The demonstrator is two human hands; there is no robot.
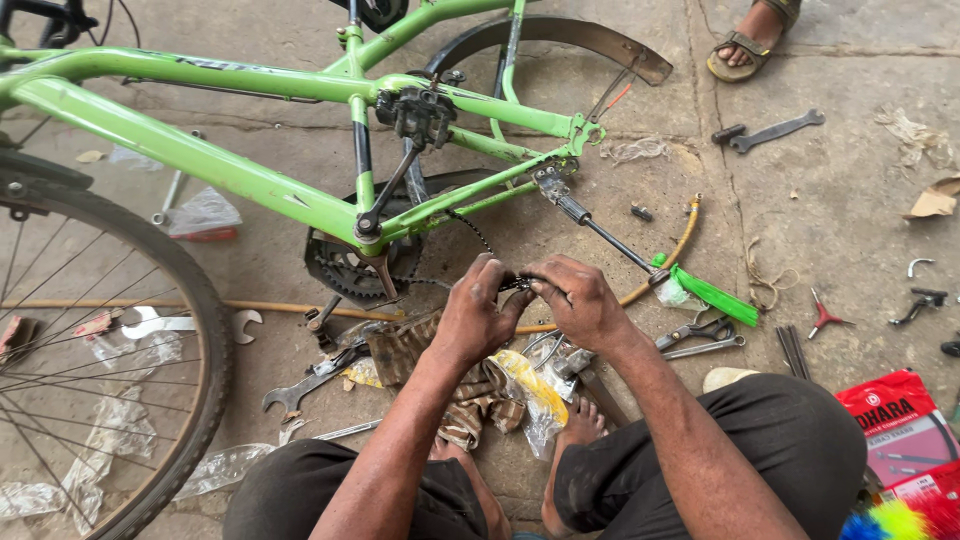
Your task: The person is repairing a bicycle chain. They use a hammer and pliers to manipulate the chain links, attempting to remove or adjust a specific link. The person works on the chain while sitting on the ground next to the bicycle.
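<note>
We are pinching a slack bicycle chain (pixel 516 284) between the left hand (pixel 476 318) and right hand (pixel 577 300), just below the green frame (pixel 250 180), where greasy fingers are risking a slip or pinch near the chainring (pixel 345 268).

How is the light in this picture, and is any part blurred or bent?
Head view: soft, even daylight, faint shadows, no glare. Both hands, left hand and right hand, on the bicycle chain look sharp. The green frame bows slightly near the edge, suggesting wide-lens distortion.
</note>
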